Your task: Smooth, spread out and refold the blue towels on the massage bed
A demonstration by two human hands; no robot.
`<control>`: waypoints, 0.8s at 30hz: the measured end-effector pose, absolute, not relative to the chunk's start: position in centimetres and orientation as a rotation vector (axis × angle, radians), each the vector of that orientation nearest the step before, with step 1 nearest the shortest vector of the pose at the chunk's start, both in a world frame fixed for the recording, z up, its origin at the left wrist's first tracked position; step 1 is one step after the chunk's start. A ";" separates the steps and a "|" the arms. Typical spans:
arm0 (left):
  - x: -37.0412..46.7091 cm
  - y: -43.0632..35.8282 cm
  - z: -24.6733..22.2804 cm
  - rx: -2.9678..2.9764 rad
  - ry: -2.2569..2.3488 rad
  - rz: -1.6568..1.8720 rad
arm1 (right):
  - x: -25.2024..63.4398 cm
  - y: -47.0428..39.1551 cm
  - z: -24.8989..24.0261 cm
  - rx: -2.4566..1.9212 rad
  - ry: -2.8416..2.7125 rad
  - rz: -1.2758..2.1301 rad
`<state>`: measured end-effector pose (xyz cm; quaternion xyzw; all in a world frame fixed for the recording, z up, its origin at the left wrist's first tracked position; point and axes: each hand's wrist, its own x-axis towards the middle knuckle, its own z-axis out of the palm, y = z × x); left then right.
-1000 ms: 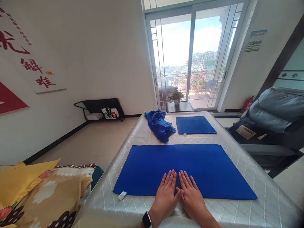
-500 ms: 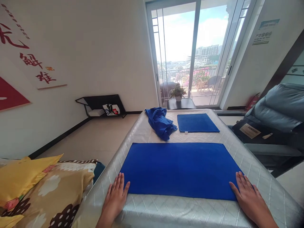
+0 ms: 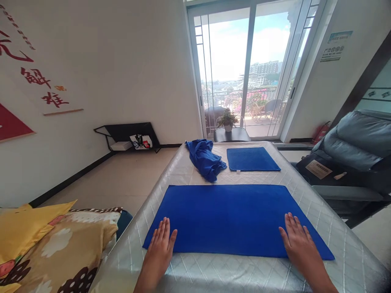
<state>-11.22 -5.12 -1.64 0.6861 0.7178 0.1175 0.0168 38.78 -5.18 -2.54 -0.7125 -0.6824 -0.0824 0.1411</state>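
A blue towel (image 3: 226, 219) lies spread flat in a wide rectangle on the table's silver quilted cover (image 3: 214, 272). Over its near left part rests my left hand (image 3: 161, 244), palm down with fingers extended. My right hand (image 3: 297, 240) is likewise flat over the near right part, thumb apart from the fingers. Neither hand grips anything. Beyond the spread towel, a crumpled blue cloth (image 3: 205, 159) sits at the far left of the table. Beside it on the right is a smaller, neatly folded blue towel (image 3: 253, 158) with a white tag.
A grey padded armchair (image 3: 351, 142) stands along the right side. To the left are a patterned quilt (image 3: 61, 244) and a yellow pillow (image 3: 33, 228). Past the table's far edge, a potted plant (image 3: 227, 120) sits on a dark chair before the glass sliding door (image 3: 224, 61).
Both hands have shifted inward from the towel's side edges onto its surface. The towel's near left and right corners now show. The camera view has moved slightly.
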 end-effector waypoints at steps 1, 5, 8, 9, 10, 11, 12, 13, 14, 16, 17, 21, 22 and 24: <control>-8.9 -4.8 -0.5 2.193 2.130 0.373 | 36.0 -4.6 -1.5 -2.033 -2.002 -0.197; 0.9 -2.9 3.0 2.594 1.544 0.370 | 26.0 -2.6 1.1 -1.841 -2.225 0.004; 5.3 -1.3 2.8 2.723 1.323 0.394 | 22.7 -1.7 0.5 -1.802 -2.325 0.141; 6.0 -0.9 2.3 2.725 1.318 0.401 | 22.3 -1.6 0.1 -1.809 -2.337 0.169; 6.4 -0.7 1.7 2.717 1.332 0.405 | 22.3 -1.5 -0.3 -1.816 -2.339 0.185; 6.6 -0.5 1.1 2.706 1.349 0.405 | 22.4 -1.5 -0.7 -1.819 -2.334 0.190; 6.6 -0.4 0.5 2.696 1.365 0.405 | 22.6 -1.5 -1.1 -1.817 -2.328 0.189; 6.6 -0.4 0.1 2.687 1.378 0.406 | 22.8 -1.6 -1.3 -1.815 -2.324 0.186; 6.5 -0.5 -0.2 2.680 1.385 0.410 | 22.9 -1.7 -1.3 -1.814 -2.323 0.186; 5.9 -0.7 -0.4 2.662 1.406 0.414 | 23.1 -1.7 -1.3 -1.819 -2.323 0.193; 5.5 -0.7 -0.4 2.647 1.430 0.407 | 23.3 -1.7 -1.2 -1.827 -2.321 0.195; 0.5 -0.4 -0.7 2.565 1.634 0.321 | 26.4 -1.5 -1.6 -1.898 -2.274 0.131; -1.6 -0.3 -1.0 2.539 1.706 0.298 | 28.1 -1.5 -1.9 -1.927 -2.255 0.094; -6.4 -0.2 -1.7 2.471 1.880 0.263 | 32.5 -1.6 -3.0 -1.992 -2.201 -0.006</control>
